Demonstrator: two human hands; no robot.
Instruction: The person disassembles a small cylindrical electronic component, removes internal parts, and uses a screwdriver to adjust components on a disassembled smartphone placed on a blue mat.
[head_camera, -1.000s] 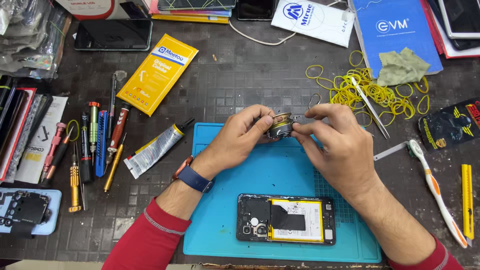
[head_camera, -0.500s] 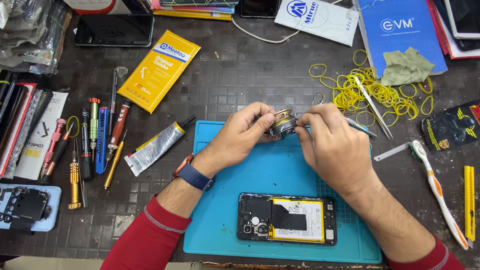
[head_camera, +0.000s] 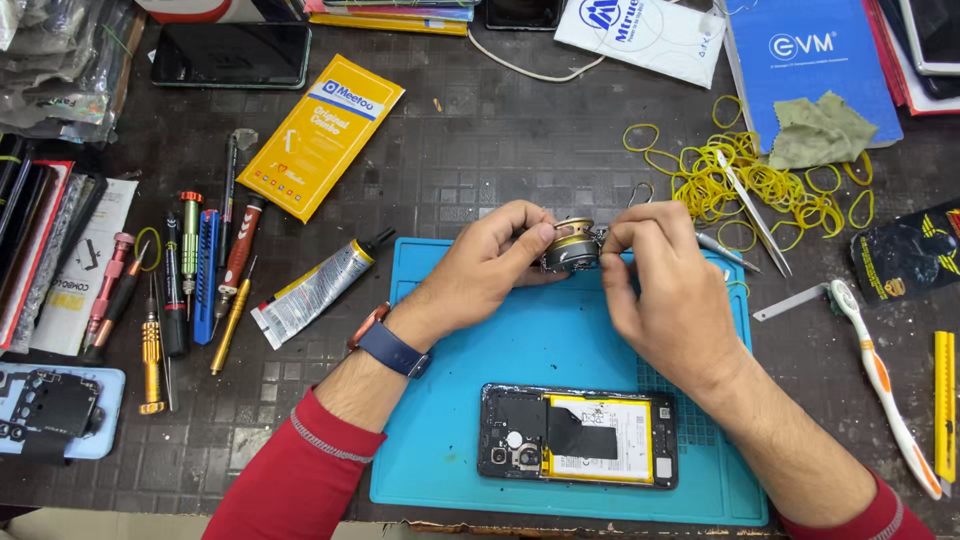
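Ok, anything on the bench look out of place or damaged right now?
Two things. Yellow rubber bands lie scattered loose on the table right of the hands, with tweezers across them. The phone on the blue mat lies back cover off, battery exposed: opened rather than broken. Both hands hold a small roll of tape.

One opened phone (head_camera: 577, 437), one glue tube (head_camera: 313, 291), one toothbrush (head_camera: 882, 382), one blue mat (head_camera: 540, 340).

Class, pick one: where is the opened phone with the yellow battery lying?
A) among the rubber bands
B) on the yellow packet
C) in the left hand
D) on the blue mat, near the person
D: the opened phone lies flat on the blue mat, below both hands.
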